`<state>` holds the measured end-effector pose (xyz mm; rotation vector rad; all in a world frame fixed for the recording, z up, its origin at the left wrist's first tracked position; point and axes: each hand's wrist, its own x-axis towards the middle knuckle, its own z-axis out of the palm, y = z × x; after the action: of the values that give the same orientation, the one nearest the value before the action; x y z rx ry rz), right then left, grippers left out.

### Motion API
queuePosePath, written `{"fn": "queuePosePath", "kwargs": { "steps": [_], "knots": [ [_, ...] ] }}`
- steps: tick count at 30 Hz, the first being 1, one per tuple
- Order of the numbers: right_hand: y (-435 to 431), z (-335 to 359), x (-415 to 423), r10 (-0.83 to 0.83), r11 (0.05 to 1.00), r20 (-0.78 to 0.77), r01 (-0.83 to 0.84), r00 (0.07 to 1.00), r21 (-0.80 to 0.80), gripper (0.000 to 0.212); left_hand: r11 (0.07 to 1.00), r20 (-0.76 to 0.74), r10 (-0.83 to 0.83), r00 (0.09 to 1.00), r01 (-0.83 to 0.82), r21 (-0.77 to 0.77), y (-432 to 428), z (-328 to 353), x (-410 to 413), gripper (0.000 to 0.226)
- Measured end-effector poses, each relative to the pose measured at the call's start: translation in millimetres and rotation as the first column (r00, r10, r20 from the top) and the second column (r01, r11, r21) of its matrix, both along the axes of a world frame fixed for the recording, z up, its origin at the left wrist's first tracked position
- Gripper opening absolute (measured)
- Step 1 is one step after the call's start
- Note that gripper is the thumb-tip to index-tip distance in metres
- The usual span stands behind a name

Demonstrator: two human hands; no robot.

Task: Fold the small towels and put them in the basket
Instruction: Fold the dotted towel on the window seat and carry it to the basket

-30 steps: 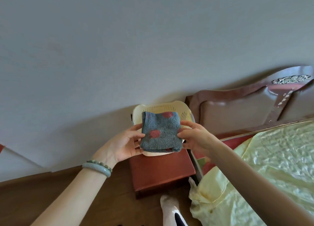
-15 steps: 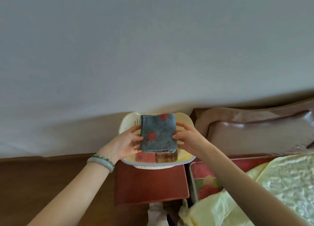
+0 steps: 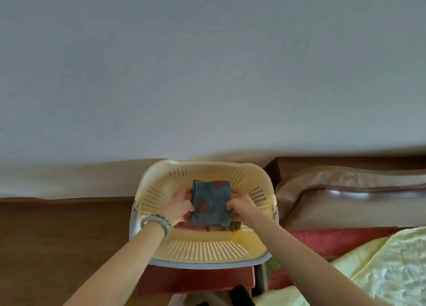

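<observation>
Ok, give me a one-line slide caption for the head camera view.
Left hand and right hand hold a folded, red-spotted grey towel inside the cream perforated basket.

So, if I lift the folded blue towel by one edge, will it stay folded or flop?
Probably flops open: the folded blue towel looks like soft pile cloth, and the left hand and right hand both grip its sides. It seems light, being only cloth. Fuzzy cloth likely will not slide.

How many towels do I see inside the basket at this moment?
2 at least: the blue-grey towel, held by the left hand and right hand inside the basket, and a red-brown towel edge showing under it. More may lie hidden below.
</observation>
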<state>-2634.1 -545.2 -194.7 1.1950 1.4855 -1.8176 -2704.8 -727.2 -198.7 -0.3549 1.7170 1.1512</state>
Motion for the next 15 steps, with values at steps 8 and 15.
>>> {"fn": "queuePosePath", "kwargs": {
  "steps": [8, 15],
  "knots": [
    [-3, -89, -17, 0.095, 0.99, 0.069, -0.101, 0.993, 0.099, 0.048, 0.934, -0.164, -0.24, 0.957, 0.182, -0.307, -6, -173, -18, 0.023],
    [-7, -144, -11, 0.179, 0.961, 0.121, -0.2, 0.976, 0.191, 0.036, 0.912, -0.106, -0.335, 0.936, 0.294, -0.285, 18, -155, 5, 0.051]
  ]
}}
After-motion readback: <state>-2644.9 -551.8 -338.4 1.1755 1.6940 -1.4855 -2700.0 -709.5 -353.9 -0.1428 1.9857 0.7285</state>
